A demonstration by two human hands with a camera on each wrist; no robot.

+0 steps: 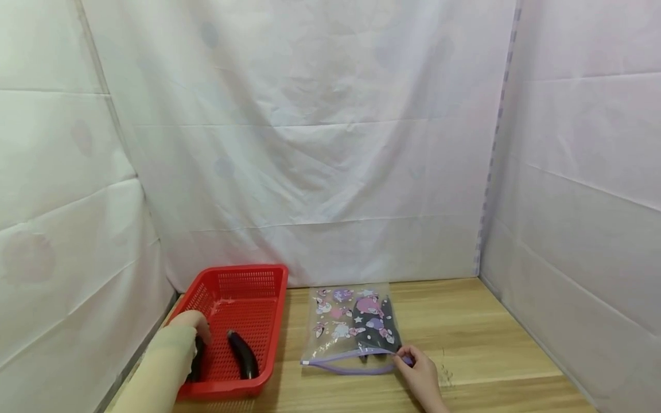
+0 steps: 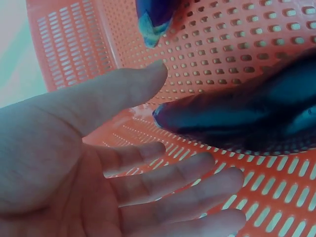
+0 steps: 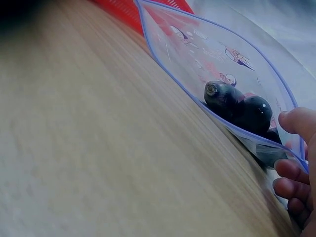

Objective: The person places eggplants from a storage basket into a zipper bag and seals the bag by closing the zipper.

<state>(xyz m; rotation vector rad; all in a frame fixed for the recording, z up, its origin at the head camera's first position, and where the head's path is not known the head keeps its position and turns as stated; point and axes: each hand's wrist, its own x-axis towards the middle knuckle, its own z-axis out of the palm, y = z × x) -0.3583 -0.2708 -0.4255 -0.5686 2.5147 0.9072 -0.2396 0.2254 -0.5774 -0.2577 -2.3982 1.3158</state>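
Observation:
Inside the red basket (image 1: pixel 275 330) my left hand (image 1: pixel 193 324) reaches down at the left side. Its fingers are spread and straight beside an eggplant (image 2: pixel 237 116), not gripping it, as the left wrist view shows. A second eggplant (image 1: pixel 244 355) lies to the right in the basket. At the right, my right hand (image 1: pixel 420 373) pinches the corner of a clear zipper bag (image 1: pixel 330 335) printed with pink and purple cartoons. The bag's purple-edged mouth gapes toward me. Several dark eggplants (image 3: pixel 252 114) lie in it, along its right side.
The wooden table (image 1: pixel 465 321) extends right of the bag. White cloth (image 1: pixel 330 172) hangs behind and on both sides. The basket stands against the left cloth, a short gap from the bag. A white slider (image 1: pixel 305 362) sits at the bag's left end.

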